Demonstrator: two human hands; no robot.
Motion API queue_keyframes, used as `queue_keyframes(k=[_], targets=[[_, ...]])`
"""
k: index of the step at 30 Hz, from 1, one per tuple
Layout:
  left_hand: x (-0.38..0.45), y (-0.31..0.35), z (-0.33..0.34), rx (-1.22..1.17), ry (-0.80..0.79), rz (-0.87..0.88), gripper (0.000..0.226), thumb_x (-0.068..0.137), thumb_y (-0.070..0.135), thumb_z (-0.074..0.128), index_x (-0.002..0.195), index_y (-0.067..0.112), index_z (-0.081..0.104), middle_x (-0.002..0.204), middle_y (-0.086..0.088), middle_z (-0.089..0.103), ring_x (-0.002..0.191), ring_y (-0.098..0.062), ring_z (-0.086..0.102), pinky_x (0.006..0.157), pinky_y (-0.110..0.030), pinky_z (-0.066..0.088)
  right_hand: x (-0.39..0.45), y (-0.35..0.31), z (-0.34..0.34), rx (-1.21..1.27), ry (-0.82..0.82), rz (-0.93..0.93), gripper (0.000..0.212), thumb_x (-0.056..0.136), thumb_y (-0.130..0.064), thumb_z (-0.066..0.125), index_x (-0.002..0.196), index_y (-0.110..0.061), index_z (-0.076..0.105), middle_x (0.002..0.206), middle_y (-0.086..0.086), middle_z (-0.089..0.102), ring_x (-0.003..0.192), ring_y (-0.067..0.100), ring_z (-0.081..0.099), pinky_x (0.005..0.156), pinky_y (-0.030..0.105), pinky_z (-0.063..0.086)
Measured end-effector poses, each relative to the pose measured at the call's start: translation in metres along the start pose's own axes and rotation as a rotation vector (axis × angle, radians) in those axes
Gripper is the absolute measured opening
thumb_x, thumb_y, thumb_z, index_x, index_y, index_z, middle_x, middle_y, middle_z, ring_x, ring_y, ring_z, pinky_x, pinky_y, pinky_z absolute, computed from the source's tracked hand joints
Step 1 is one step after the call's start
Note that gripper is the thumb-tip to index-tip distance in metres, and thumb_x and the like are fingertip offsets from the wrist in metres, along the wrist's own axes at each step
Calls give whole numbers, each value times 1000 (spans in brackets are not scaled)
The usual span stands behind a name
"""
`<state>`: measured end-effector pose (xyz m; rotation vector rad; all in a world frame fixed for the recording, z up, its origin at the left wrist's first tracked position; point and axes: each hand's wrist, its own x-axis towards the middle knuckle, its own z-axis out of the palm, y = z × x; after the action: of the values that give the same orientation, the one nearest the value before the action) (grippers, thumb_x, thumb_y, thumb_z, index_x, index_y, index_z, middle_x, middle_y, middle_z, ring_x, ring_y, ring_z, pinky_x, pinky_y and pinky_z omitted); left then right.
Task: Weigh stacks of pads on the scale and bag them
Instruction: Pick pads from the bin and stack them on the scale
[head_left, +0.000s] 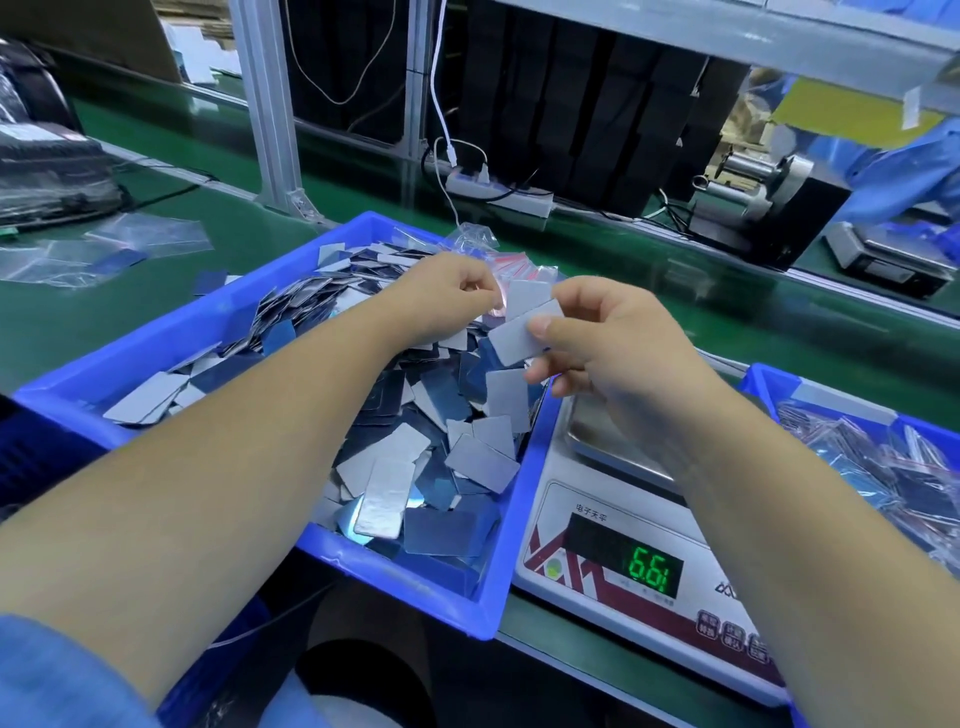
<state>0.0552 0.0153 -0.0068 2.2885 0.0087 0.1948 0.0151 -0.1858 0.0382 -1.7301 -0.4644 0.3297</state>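
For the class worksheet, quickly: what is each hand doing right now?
Left hand: pinching a clear bag.
Right hand: gripping a stack of pads.

right hand (613, 348) pinches grey pads (522, 332) | left hand (441, 301) pinches bag (498, 312) | scale (623, 525) reads 6.61

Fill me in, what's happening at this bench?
A person is packing grey pads by weight. The right hand pinches a small stack of pads above the blue bin of loose pads, while the left hand holds a clear bag beside it. The scale reads 6.61. Another bin on the right holds filled bags.
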Motion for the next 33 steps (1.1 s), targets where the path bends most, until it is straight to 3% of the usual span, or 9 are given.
queue_keyframes(k=[7, 14, 18, 21, 23, 27, 30, 33], targets=[[2, -5, 1, -35, 24, -7, 14, 91, 34, 61, 81, 32, 70, 54, 25, 55, 44, 4, 46, 51, -22, 37, -2, 2, -18, 25, 202, 36, 12, 95, -6, 58, 89, -14, 67, 73, 0, 72, 55, 15, 66, 43, 21, 44], [3, -5, 2, -22, 31, 3, 15, 93, 33, 61, 85, 30, 73, 55, 21, 54, 48, 5, 46, 60, -26, 38, -14, -2, -81, 72, 378, 75, 10, 95, -5, 58, 93, -12, 65, 65, 2, 70, 47, 10, 61, 39, 19, 42], [4, -6, 3, -7, 29, 11, 15, 94, 34, 61, 85, 30, 72, 57, 19, 54, 49, 3, 46, 59, -26, 39, -32, 13, -115, -80, 447, 133, 13, 95, -4, 58, 89, -13, 66, 64, 2, 70, 45, 9, 60, 37, 17, 42], [4, -7, 4, -7, 31, 4, 16, 93, 35, 62, 82, 33, 72, 59, 18, 54, 49, 1, 46, 60, -26, 40, -39, 29, -125, -183, 493, 203, 12, 93, -5, 61, 101, -13, 65, 69, 9, 68, 46, 15, 58, 36, 20, 39], [3, -8, 5, -7, 40, 8, 15, 93, 35, 63, 80, 33, 72, 62, 18, 58, 55, 0, 49, 62, -27, 41, -39, 35, -129, -252, 509, 213, 19, 90, -8, 64, 106, -18, 64, 62, 10, 66, 49, 21, 54, 41, 25, 38], [2, -9, 5, 38, 67, 16, 14, 93, 36, 62, 84, 35, 73, 85, 3, 70, 72, -11, 58, 69, -28, 47, -40, 43, -126, -471, 453, 183, 5, 86, -19, 68, 89, -23, 69, 51, -1, 62, 45, 14, 51, 56, 27, 41], [1, -8, 6, 57, 102, 6, 15, 93, 37, 62, 83, 38, 73, 76, 16, 67, 64, 3, 56, 64, -25, 43, -42, 45, -125, -642, 402, 185, 10, 84, -28, 69, 75, -28, 71, 62, -10, 67, 58, 10, 58, 54, 25, 41], [1, -7, 8, 82, 118, 4, 16, 93, 35, 62, 81, 37, 72, 68, 18, 62, 56, 3, 51, 60, -26, 40, -44, 42, -129, -720, 390, 181, 18, 85, -28, 67, 68, -28, 73, 57, -13, 66, 65, 11, 60, 55, 25, 44]])
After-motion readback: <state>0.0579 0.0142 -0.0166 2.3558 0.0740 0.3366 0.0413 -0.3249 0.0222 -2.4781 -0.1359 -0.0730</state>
